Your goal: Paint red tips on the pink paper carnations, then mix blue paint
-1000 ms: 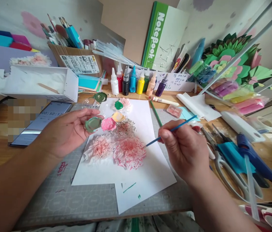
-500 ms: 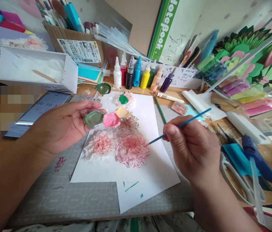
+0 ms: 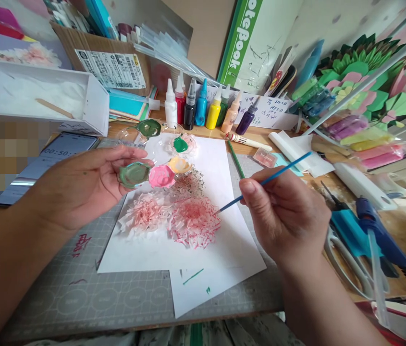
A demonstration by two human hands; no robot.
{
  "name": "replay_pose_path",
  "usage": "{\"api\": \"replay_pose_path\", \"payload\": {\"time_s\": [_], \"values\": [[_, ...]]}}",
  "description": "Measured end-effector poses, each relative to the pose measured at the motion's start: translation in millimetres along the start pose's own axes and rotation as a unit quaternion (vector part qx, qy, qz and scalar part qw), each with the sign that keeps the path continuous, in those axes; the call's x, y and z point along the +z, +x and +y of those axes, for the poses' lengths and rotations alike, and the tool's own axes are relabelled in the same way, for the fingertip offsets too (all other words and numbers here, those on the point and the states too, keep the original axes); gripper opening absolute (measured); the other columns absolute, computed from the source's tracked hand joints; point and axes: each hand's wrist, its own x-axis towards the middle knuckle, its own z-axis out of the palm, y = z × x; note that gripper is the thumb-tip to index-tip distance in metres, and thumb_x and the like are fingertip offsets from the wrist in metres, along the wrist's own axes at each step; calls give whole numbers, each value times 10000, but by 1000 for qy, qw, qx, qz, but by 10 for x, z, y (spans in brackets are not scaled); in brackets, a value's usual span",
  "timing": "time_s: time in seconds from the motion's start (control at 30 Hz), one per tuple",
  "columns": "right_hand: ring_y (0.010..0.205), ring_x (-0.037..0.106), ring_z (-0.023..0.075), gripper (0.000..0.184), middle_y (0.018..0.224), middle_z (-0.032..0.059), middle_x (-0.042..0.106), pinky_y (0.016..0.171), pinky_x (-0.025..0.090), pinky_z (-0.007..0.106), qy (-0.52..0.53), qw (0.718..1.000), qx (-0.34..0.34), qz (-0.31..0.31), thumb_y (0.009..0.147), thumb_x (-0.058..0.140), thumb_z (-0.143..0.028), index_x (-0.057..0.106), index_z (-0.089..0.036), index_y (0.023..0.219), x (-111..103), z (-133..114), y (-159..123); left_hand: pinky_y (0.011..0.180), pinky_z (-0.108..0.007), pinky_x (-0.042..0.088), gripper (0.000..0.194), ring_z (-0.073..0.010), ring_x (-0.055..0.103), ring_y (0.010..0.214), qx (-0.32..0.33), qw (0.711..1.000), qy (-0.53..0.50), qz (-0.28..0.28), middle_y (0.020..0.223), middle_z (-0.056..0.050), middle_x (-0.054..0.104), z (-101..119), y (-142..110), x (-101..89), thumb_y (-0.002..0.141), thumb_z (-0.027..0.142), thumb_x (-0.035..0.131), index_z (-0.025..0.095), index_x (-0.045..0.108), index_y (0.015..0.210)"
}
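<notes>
My left hand is closed on the edge of a clear paint palette, whose round wells hold olive green, pink, yellow and bright green paint. A thin blue paintbrush is pinched between the thumb and fingers of my right hand. Its tip meets the right edge of a ruffled paper flower with pink-red rims. Beside that one lies a paler pink-and-white flower. Behind them a flower with dark-speckled edges is partly hidden by the palette. White paper lies under the flowers.
Paint bottles stand in a row at the back. At left are a phone and a white box. Scissors and a blue glue gun lie at right. A grey cutting mat covers the desk.
The whole view has shifted slightly, so most things sit a little further left. The brush tip stays at the flower's right edge, and both hands keep their holds.
</notes>
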Motion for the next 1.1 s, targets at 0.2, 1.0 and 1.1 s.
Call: {"api": "replay_pose_path", "payload": {"time_s": [0.2,1.0,1.1], "values": [[502,561,112,312,564,-22,604,482,404,261,5,1000,15,0,974,592,-349,538,-229,691,12,-28,-4,567,-241,600,169,-152,668,642,-5,1000,0,-5,731,-76,724,16,-26,0,817,112,588,117,733,731],[533,562,96,190,616,-39,624,521,422,251,70,995,59,45,930,675,-326,643,-223,775,35,73,-116,538,-235,589,185,-146,656,611,-9,1000,-3,-5,695,-69,717,11,-22,-22,829,115,581,116,745,745],[539,570,102,185,620,-40,627,522,430,255,71,994,69,43,930,673,-332,647,-225,782,43,75,-121,533,-236,584,204,-145,647,611,-13,1000,2,-9,685,-71,711,20,-33,-24,837,120,569,113,750,743]]}}
